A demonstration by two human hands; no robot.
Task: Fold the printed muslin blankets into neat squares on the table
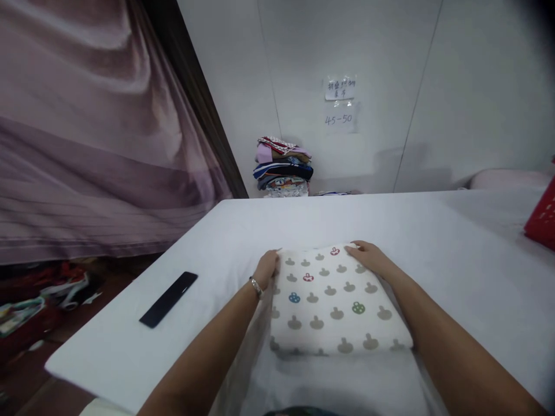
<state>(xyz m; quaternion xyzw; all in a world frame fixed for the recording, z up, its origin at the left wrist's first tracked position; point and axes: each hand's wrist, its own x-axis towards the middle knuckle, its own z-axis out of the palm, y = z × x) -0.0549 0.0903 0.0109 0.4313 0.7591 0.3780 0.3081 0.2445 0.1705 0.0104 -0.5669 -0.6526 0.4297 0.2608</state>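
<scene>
A folded white cloth (325, 297) printed with grey, red, blue and green mushrooms lies flat in front of me on the white table. My left hand (267, 267), a bracelet at its wrist, grips the cloth's far left corner, its fingertips partly hidden at the edge. At the far right corner, my right hand (367, 255) pinches the cloth with the thumb on top and fingers at the far edge. Pale, thin material (255, 352) shows below and left of the cloth; I cannot tell what it is.
A dark, flat phone-like slab (169, 299) lies on the table (208, 231) at left. Folded fabrics (284, 164) are stacked by the wall beyond the far edge. A red basket-like object (544, 216) stands at right. A pink curtain (95, 127) hangs at left.
</scene>
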